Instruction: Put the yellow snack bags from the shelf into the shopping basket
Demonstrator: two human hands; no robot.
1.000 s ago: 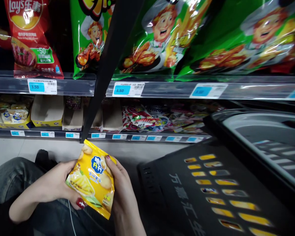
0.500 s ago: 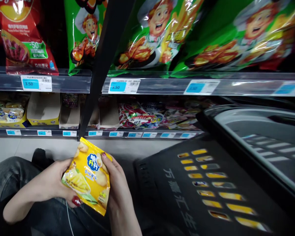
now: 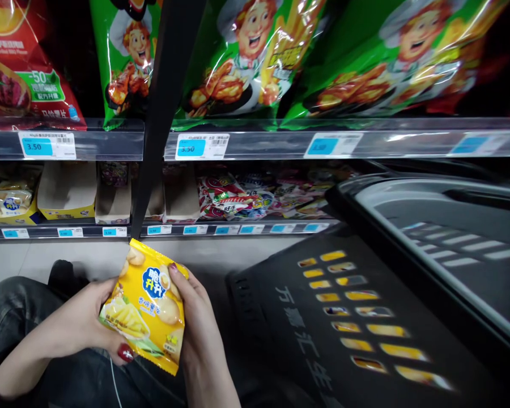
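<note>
A small yellow snack bag (image 3: 147, 309) with a blue badge and pictures of potatoes is held tilted between both hands, its printed front facing me. My left hand (image 3: 96, 320) grips its left edge, the thumb near the lower corner and the other fingers hidden behind. On the opposite edge, my right hand (image 3: 198, 309) is closed with its thumb on the front near the top right corner. To the right of the hands stands a dark shopping basket (image 3: 276, 328), with yellow packets showing through its slots.
Large green chip bags (image 3: 246, 62) and a red chip bag (image 3: 29, 73) stand on the upper shelf. Below are open cardboard boxes (image 3: 68, 187), small candy packets (image 3: 233, 195) and price tags (image 3: 202, 146). A dark upright post (image 3: 159, 102) divides the shelves. My bent leg (image 3: 12, 306) is at the left.
The whole view has shifted slightly, so shelf, basket and hands appear a little further left. Both hands keep their hold on the yellow snack bag.
</note>
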